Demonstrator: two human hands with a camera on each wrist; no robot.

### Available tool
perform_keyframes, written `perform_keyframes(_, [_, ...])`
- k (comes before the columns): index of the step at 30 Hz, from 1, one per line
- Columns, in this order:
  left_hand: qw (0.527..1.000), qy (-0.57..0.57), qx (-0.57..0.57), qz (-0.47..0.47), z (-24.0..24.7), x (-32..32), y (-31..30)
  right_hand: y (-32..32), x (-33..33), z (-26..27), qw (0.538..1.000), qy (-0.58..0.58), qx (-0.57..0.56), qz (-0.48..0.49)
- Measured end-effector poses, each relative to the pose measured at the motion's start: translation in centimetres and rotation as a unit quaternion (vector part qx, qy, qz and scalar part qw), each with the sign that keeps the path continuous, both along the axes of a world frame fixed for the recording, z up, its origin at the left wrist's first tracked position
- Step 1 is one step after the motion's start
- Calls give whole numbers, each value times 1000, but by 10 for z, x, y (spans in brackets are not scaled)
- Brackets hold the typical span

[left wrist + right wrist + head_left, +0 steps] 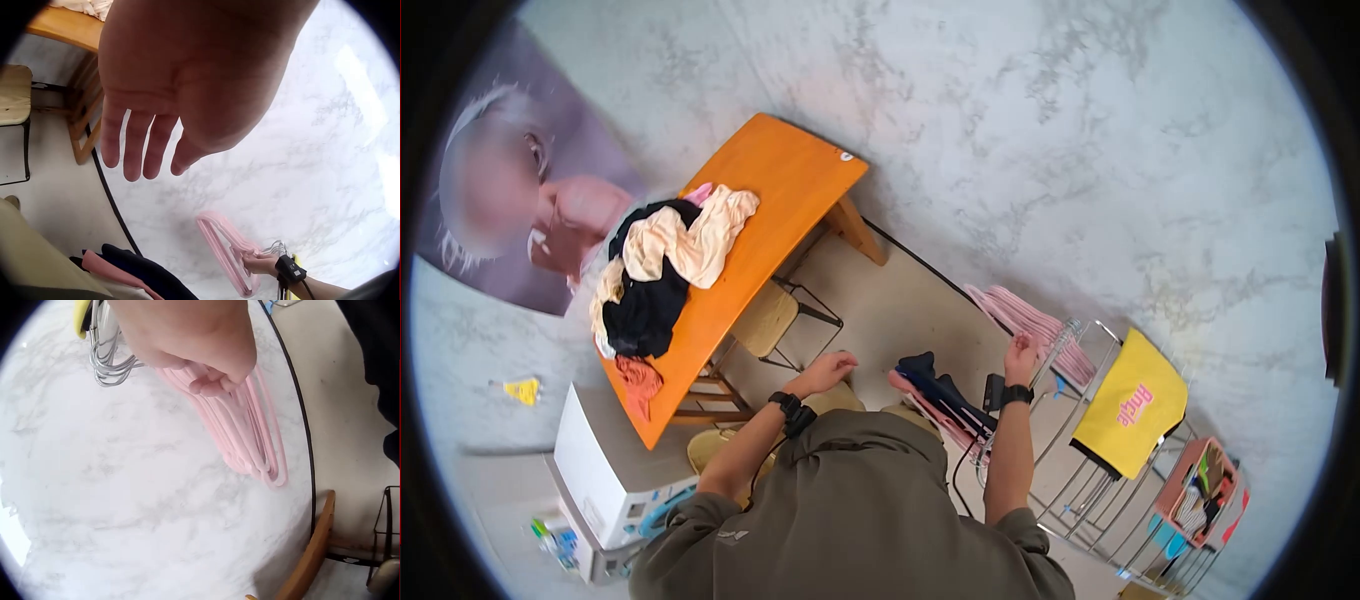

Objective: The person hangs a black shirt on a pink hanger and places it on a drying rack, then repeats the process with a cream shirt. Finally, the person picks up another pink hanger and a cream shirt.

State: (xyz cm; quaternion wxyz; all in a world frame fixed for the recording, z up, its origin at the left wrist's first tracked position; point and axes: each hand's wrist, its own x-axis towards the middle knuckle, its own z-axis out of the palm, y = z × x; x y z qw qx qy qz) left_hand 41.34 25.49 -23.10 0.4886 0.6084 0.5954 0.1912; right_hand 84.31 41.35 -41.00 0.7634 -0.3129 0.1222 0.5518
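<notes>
My right hand point(1020, 357) is up at a bunch of pink clothes hangers point(1050, 330) with metal hooks, at the end of a metal rack. In the right wrist view its fingers curl in among the hangers point(240, 434); the left wrist view also shows that hand gripping them. My left hand point(825, 372) hangs in front of my body, holding nothing. Its fingers point(133, 153) are loosely extended in the left wrist view. Between the hands, lower down, hang dark and pink garments point(940, 388).
A yellow cloth point(1135, 400) with pink lettering lies over the metal rack point(1090, 500), and a pink basket point(1175, 480) of folded items is beyond it. To the left stands an orange wooden table point(785, 160) heaped with clothes point(665, 265), with a stool point(767, 322) beside it.
</notes>
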Motion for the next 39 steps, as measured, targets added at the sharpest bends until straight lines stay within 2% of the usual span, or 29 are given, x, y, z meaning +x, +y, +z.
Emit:
perform_keyframes(3, [1000, -1, 21, -20, 3, 6, 1, -9, -7, 16, 996, -14, 76, 40])
perform_keyframes(7, [999, 5, 33, -25, 14, 16, 7, -16, -25, 59, 992, 4, 93, 85])
perform_keyframes(9, [998, 6, 60, -21, 23, 22, 12, -30, -49, 86, 979, -25, 116, 167])
perform_keyframes(10, [996, 6, 87, -24, 29, 25, 15, -38, -64, 101, 978, -25, 116, 173])
perform_keyframes(12, [992, 12, 123, 13, 48, 34, 17, -52, -101, 132, 963, -20, 101, 251])
perform_keyframes(13, [986, 19, 158, 43, 58, 35, 18, -58, -119, 146, 961, -20, 102, 257])
perform_keyframes(14, [986, 20, 158, 50, 65, 35, 19, -64, -137, 159, 948, -27, 100, 301])
perform_keyframes(16, [951, 88, 283, 88, 77, 31, 18, -76, -165, 182, 932, -32, 97, 347])
perform_keyframes(18, [941, 101, 304, 103, 90, 26, 16, -82, -187, 199, 881, -23, 157, 445])
perform_keyframes(19, [931, 112, 327, 116, 95, 23, 14, -85, -196, 204, 881, -22, 156, 447])
perform_keyframes(20, [931, 112, 327, 118, 99, 19, 10, -86, -204, 209, 871, -4, 165, 462])
perform_keyframes(22, [968, 86, 211, 103, 106, 10, 3, -87, -217, 215, 859, 10, 175, 481])
perform_keyframes(23, [968, 83, 212, 107, 110, 5, -1, -88, -223, 219, 856, -2, 180, 485])
perform_keyframes(25, [992, 78, 78, 54, 122, -6, -7, -87, -235, 227, 850, -20, 185, 494])
perform_keyframes(27, [994, 61, 80, 49, 121, -18, -13, -87, -250, 234, 839, -55, 171, 514])
perform_keyframes(30, [990, 63, 107, 62, 112, -43, -24, -85, -286, 238, 812, -46, 168, 557])
perform_keyframes(32, [984, 78, 127, 96, 107, -66, -35, -83, -317, 238, 787, -55, 168, 591])
perform_keyframes(37, [972, 21, 120, 200, 97, -149, -63, -89, -414, 251, 736, -80, 157, 654])
perform_keyframes(39, [962, 14, 125, 241, 99, -181, -70, -91, -459, 255, 698, -67, 153, 696])
